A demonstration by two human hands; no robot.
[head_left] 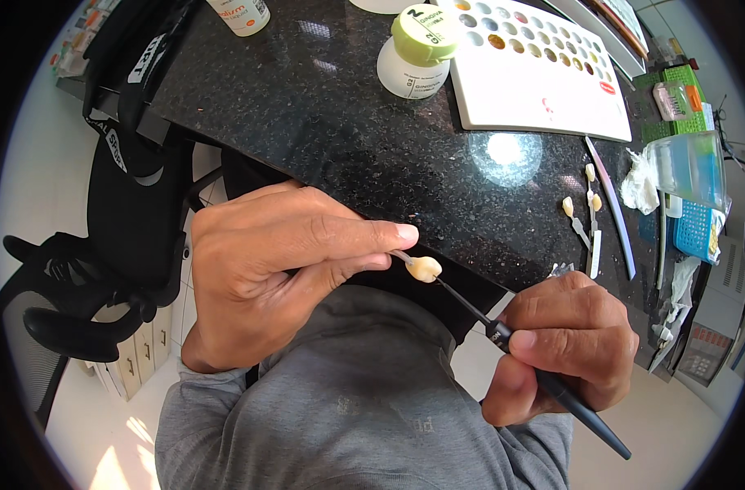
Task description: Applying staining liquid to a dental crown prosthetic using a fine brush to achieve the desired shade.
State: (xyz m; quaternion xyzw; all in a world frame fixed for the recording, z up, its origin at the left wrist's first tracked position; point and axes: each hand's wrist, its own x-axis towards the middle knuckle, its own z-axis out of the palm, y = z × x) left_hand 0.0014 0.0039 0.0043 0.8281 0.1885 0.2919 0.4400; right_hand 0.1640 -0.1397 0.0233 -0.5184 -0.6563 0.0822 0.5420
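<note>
My left hand [283, 261] is closed, pinching a thin stem [402, 256] between thumb and forefinger. On the stem's end sits a cream-yellow dental crown [425, 269], held over my lap just off the table's edge. A slim black-handled brush [564, 392] lies in my right hand [568, 343], gripped near its front like a pen. The brush's fine dark tip points up and left and meets the lower right side of the crown; whether it actually touches is too small to tell.
On the black speckled table [307, 106] are a white palette [503, 106] with coloured wells, a green-lidded jar [413, 73] and an orange-white container [243, 15]. Tooth shade tabs [595, 253] lie beside a long strip [613, 212], near crumpled tissue [639, 184] and a blue basket [693, 229]. A black chair [136, 220] stands left.
</note>
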